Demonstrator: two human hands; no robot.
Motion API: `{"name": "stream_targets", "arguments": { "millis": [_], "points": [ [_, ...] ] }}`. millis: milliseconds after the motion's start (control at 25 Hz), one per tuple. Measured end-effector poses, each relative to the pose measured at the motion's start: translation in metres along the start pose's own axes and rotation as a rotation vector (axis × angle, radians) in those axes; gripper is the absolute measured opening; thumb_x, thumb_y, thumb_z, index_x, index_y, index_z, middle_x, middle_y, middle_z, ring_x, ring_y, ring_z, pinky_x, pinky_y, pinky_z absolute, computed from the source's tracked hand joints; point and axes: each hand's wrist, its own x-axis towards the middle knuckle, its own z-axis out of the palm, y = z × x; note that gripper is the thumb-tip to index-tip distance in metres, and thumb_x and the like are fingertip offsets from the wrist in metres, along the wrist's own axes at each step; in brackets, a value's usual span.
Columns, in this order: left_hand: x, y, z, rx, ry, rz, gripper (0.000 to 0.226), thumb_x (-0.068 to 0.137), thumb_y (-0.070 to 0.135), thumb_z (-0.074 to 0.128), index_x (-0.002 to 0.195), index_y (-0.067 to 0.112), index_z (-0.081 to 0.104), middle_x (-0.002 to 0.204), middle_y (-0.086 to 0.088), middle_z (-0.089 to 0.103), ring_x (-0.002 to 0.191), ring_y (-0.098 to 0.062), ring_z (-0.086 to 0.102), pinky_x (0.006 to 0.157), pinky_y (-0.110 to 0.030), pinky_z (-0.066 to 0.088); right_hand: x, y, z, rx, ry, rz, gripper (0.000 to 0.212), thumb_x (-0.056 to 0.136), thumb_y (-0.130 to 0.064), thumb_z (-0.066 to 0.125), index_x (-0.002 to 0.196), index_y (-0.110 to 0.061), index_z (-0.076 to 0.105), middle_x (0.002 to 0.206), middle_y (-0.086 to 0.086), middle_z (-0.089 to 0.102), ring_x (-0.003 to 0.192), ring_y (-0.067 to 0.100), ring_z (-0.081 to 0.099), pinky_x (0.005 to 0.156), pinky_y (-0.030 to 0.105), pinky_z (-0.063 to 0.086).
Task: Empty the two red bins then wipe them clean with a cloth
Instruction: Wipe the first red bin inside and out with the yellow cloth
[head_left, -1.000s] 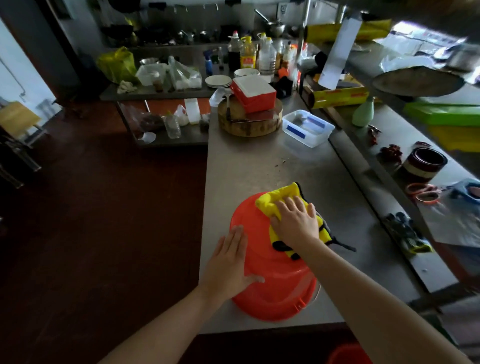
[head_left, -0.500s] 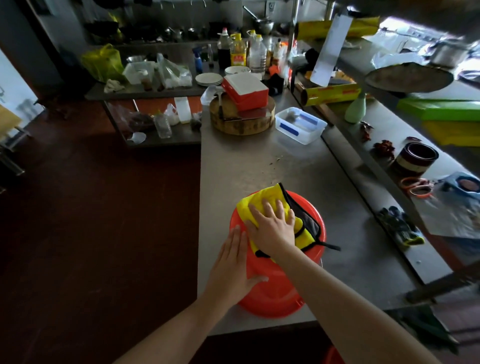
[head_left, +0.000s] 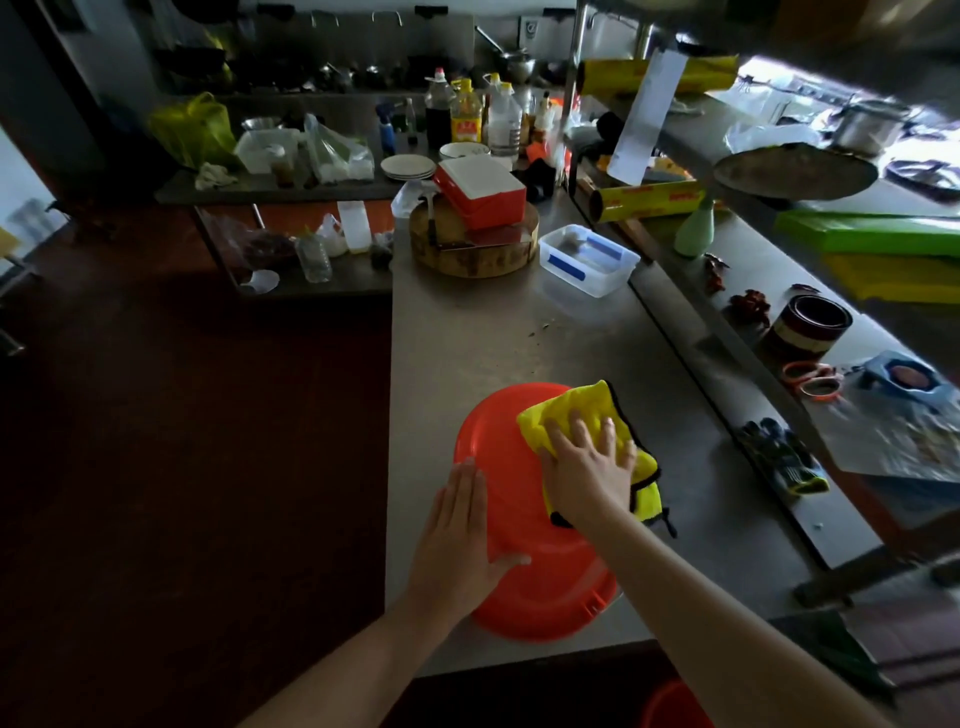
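A red bin (head_left: 511, 467) lies upside down on the steel counter (head_left: 467, 338), near its front edge. My right hand (head_left: 589, 470) presses flat on a yellow cloth with black trim (head_left: 582, 402) spread over the bin's upturned bottom, on its right side. My left hand (head_left: 460, 535) rests flat, fingers together, on the bin's left flank and holds nothing. The red rim of a second bin (head_left: 675, 704) shows below the counter at the bottom edge, mostly hidden.
Farther back on the counter sit a clear plastic box (head_left: 589, 260), a round wooden chopping block (head_left: 470, 249) with a red-and-white box (head_left: 480, 192), bottles and plates. A raised shelf (head_left: 727, 332) with a bowl, gloves and rings runs along the right. Dark floor lies left.
My right hand has slid the yellow cloth over the bin's bottom, first leftward, then back toward the right. My left hand has stayed on the bin's side.
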Motion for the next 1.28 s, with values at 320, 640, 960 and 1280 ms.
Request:
{"name": "stream_targets", "arguments": {
  "millis": [320,640,960,1280],
  "points": [
    [0.001,-0.002,0.003,0.001,0.006,-0.008,0.12,0.074,0.09,0.041,0.156,0.004,0.02,0.163,-0.014,0.018,0.152,-0.026,0.015,0.116,-0.047,0.033,-0.016,-0.043,0.006,0.049,-0.071,-0.205,0.052,0.104,-0.059,0.031,0.154,-0.048,0.029,0.169,-0.009,0.009,0.156,0.03,-0.008,0.122,0.055,0.003],
    [-0.001,0.003,-0.002,0.033,0.05,0.021,0.12,0.078,0.088,0.04,0.158,0.003,0.009,0.165,-0.017,0.008,0.153,-0.028,0.009,0.121,-0.044,0.017,-0.014,0.034,-0.013,-0.028,-0.02,0.001,0.048,0.104,-0.058,0.034,0.151,-0.05,0.036,0.167,-0.01,0.02,0.157,0.026,0.001,0.123,0.056,0.007],
    [0.0,0.002,0.001,0.062,-0.032,-0.019,0.112,0.082,0.087,0.028,0.153,0.0,0.028,0.162,-0.019,0.016,0.15,-0.031,0.023,0.121,-0.043,0.024,-0.05,-0.043,0.007,0.037,-0.091,-0.152,0.051,0.103,-0.059,0.029,0.153,-0.049,0.03,0.169,-0.01,0.01,0.155,0.031,0.0,0.115,0.059,0.012],
    [0.001,0.002,0.002,0.001,0.058,0.024,0.122,0.078,0.088,0.043,0.157,0.002,0.008,0.166,-0.015,0.004,0.154,-0.027,0.005,0.121,-0.044,0.021,-0.035,0.039,-0.007,-0.017,0.017,-0.001,0.046,0.102,-0.06,0.034,0.148,-0.053,0.039,0.166,-0.013,0.022,0.156,0.023,0.005,0.119,0.056,0.012]
  ]
}}
